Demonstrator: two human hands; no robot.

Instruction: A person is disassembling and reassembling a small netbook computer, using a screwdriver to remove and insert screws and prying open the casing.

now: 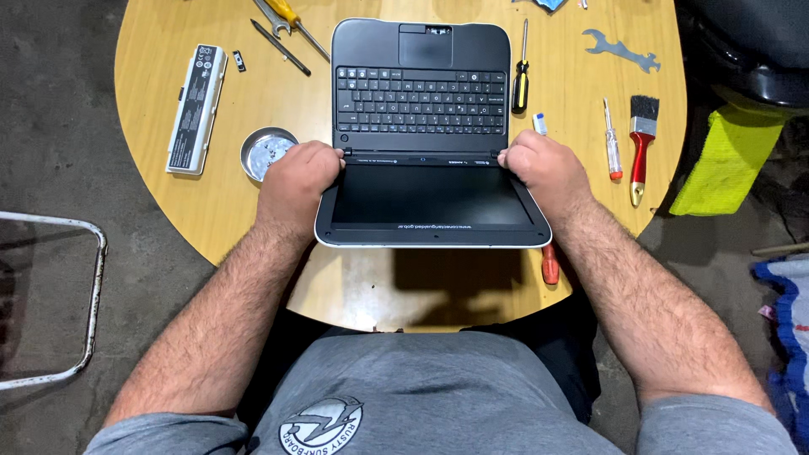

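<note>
A small black laptop (421,84) lies open on the round wooden table (590,101), turned so its keyboard points away and its dark screen (430,198) tilts toward me over the table's near edge. My left hand (295,181) grips the screen's left side by the hinge. My right hand (539,173) grips the right side by the hinge. Both hands have their fingers curled on the lid's edges.
Left of the laptop lie a white battery pack (196,109), a small metal dish (265,152) and pliers (278,17). To its right are a black-and-yellow screwdriver (522,76), a wrench (619,49), a slim screwdriver (612,143) and a red-handled brush (641,143). A metal chair frame (76,295) stands left.
</note>
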